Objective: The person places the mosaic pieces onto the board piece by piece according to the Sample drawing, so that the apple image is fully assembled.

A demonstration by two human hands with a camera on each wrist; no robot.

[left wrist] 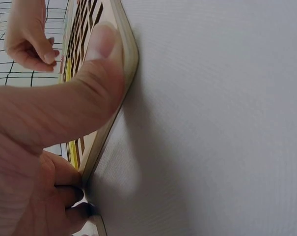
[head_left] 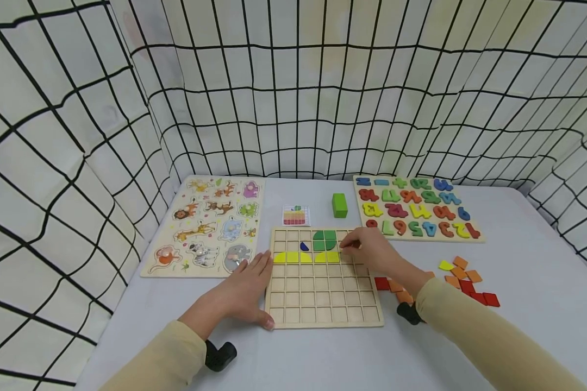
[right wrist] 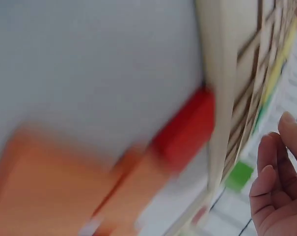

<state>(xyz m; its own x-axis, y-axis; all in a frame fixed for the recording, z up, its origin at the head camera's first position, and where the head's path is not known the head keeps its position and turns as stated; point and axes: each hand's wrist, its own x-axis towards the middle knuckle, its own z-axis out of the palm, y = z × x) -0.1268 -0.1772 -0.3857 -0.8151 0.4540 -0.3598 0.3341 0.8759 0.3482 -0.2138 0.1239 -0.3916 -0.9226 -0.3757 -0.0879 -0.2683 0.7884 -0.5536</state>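
Observation:
A wooden grid board (head_left: 293, 300) lies flat on the white table. Several yellow tiles (head_left: 292, 257) fill part of one row; above them sit green tiles (head_left: 330, 235) and a small dark blue piece (head_left: 304, 246). My left hand (head_left: 242, 288) rests along the board's left edge, its thumb (left wrist: 100, 64) pressing the near left corner and its fingers extended beside the rim. My right hand (head_left: 372, 250) hovers over the board's upper right part, fingers loosely bent and thumb near the index fingertip. In the right wrist view, no piece shows between these fingertips (right wrist: 267, 172).
Orange (head_left: 474, 276) and red tiles (head_left: 491, 300) with one yellow tile (head_left: 445, 265) lie scattered right of the board. Behind stand a picture card (head_left: 295, 215) and a green block (head_left: 339, 206). An animal puzzle (head_left: 176, 232) is at left, a number puzzle (head_left: 396, 214) at right. Black netting (head_left: 298, 87) surrounds the table.

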